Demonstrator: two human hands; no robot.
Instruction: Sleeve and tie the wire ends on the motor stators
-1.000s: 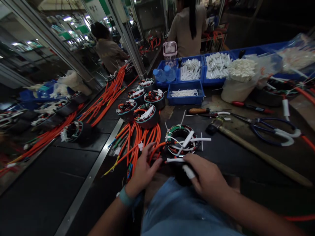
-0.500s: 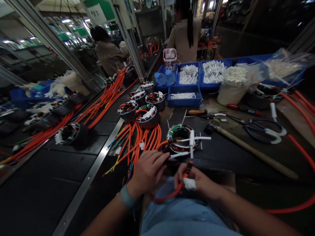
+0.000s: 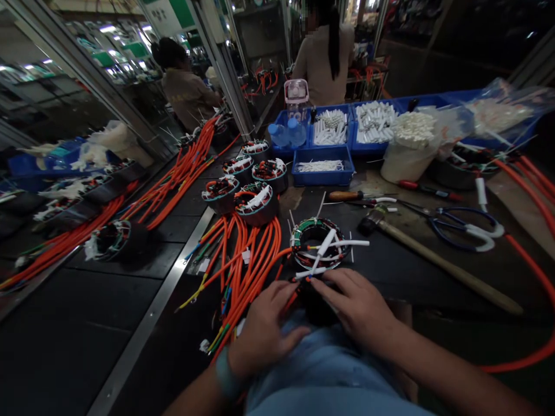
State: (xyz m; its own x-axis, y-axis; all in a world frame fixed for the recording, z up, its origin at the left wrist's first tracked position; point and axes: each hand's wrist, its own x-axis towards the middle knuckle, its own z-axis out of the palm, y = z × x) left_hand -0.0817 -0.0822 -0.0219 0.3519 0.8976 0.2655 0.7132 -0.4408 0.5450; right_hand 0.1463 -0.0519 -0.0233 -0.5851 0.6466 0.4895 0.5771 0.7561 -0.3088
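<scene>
A ring-shaped stator coil (image 3: 296,245) lies at the bench edge in front of me, with green and white lacing round it and white sleeves on its leads. A slanted white sleeve (image 3: 324,249) runs from the ring down to my fingers. My right hand (image 3: 362,303) has its fingertips pressed at the lower end of that sleeve, on an orange cable lead; its thumb is hidden. My left hand (image 3: 269,323) reaches to the neighbouring lead with fingers stretched and thumb apart. Whether its fingertips grip that lead is hard to see. Below the fingertips the lead disappears in dark shadow.
Several finished-looking wound stators (image 3: 255,205) with orange cables (image 3: 255,248) stand left. Right lie a hammer (image 3: 451,266), scissors (image 3: 468,225) and screwdrivers (image 3: 344,196). Blue bins (image 3: 323,178) with white sleeves and a white tub (image 3: 405,164) stand behind. Two people work beyond.
My right hand has risen from my lap to the ring's near edge, and the orange cable loop there is out of sight. The upright white sleeve now slants. My left hand has lowered slightly, thumb spreading.
</scene>
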